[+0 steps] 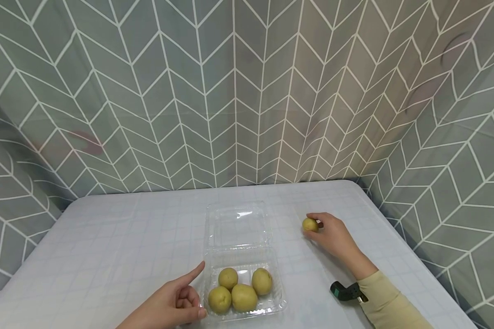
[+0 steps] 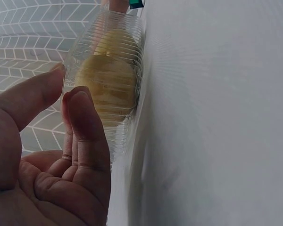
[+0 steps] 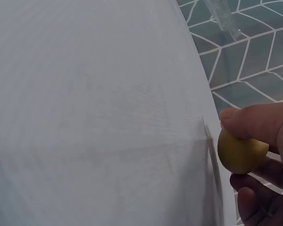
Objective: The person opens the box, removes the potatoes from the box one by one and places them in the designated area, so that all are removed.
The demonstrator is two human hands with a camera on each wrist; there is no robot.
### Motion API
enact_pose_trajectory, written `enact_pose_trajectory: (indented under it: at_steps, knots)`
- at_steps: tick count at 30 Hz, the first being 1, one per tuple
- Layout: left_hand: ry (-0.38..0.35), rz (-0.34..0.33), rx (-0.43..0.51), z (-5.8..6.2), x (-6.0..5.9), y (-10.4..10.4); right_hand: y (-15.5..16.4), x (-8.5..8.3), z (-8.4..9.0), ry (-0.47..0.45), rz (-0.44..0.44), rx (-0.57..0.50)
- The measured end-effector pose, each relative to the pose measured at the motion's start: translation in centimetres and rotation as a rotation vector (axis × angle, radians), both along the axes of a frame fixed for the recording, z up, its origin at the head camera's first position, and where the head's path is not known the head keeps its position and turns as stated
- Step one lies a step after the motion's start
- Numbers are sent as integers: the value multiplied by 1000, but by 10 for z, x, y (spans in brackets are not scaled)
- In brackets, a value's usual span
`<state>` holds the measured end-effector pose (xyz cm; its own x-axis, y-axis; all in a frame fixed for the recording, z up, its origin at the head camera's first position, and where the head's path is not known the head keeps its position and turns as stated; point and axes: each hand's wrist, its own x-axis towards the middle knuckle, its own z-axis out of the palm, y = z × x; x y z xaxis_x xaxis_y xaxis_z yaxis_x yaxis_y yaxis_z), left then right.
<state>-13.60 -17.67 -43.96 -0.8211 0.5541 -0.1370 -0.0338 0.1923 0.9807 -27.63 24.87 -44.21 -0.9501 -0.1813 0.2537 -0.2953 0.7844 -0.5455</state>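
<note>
A round yellow-green fruit (image 3: 240, 151) is pinched between the thumb and fingers of my right hand (image 1: 331, 235), over the right part of the table. Left of it, a clear plastic clamshell box (image 1: 277, 299) lies with its lid (image 1: 238, 227) folded back, away from me. Several similar fruits (image 1: 244, 298) sit together inside its base. My left hand (image 1: 164, 301) is at the box's left side, index finger stretched along the rim and thumb at the near corner; the other fingers are curled. In the left wrist view, fingertips touch the box's ribbed wall (image 2: 127, 94).
A white cloth (image 1: 107, 246) covers the table. Patterned grey curtains (image 1: 247, 91) hang behind it and along both sides. A black device (image 1: 346, 291) is strapped at the right wrist, beside a beige sleeve (image 1: 391, 301).
</note>
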Motion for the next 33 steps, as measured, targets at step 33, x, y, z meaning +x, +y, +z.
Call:
enact_pose_trajectory:
  at_steps: [33]
  knots:
    - [0,8,0,-2,0,-2,-3,2,7,-41,12,37]
